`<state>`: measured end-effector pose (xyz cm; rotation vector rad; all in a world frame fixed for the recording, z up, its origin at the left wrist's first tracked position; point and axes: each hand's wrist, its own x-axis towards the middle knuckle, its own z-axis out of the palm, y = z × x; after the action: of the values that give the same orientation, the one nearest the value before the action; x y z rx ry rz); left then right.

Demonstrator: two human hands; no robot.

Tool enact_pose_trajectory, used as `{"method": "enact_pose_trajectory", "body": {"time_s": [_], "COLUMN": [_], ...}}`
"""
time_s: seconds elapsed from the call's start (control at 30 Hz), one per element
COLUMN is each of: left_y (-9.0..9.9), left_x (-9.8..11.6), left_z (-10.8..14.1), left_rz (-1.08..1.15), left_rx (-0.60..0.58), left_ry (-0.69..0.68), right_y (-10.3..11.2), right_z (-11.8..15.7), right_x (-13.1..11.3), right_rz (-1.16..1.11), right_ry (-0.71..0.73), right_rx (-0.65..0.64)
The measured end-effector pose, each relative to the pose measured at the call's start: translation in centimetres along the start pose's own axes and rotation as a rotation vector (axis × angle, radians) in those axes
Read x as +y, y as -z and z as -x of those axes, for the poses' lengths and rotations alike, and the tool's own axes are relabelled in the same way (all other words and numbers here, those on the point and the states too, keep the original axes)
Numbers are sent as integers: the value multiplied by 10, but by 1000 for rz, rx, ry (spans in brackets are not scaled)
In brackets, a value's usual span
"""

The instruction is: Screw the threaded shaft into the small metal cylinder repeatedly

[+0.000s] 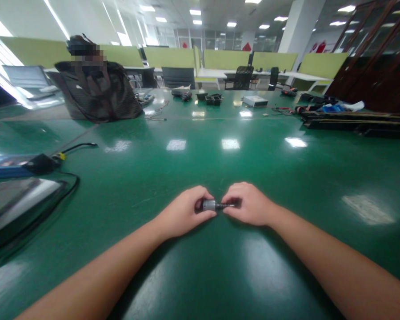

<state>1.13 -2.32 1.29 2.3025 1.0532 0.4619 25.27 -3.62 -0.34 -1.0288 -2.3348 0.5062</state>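
Observation:
Low over the green table, near the middle of the view, I have a small grey metal cylinder (209, 205) with a dark, narrow, rod-like end pointing right. It lies roughly level. My left hand (186, 210) is closed around the thick grey body, thumb on the near side and fingers on the far side. At the other end, my right hand (250, 205) pinches about the thin rod (227, 205), whose tip is partly hidden by the fingers. The exact kind of this piece is too small and blurred to tell.
On the green table (200, 164) a large dark bag (100, 95) stands far left. A blue case (8, 166) and a dark-edged flat device (23, 200) with a cable lie at left. Farther back are a white box (255, 101), black parts (214, 99) and stacked dark panels (356, 122).

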Motion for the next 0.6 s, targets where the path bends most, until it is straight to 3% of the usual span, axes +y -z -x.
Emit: {"method": "enact_pose_trajectory", "body": {"time_s": [0.6], "left_y": [0], "left_x": [0], "left_z": [1], "left_rz": [12], "left_rx": [8], "left_ry": [13], "right_y": [3], "right_z": [1], "right_x": [3], "right_rz": [-12], "right_ry": [-25], "right_rx": [4]}}
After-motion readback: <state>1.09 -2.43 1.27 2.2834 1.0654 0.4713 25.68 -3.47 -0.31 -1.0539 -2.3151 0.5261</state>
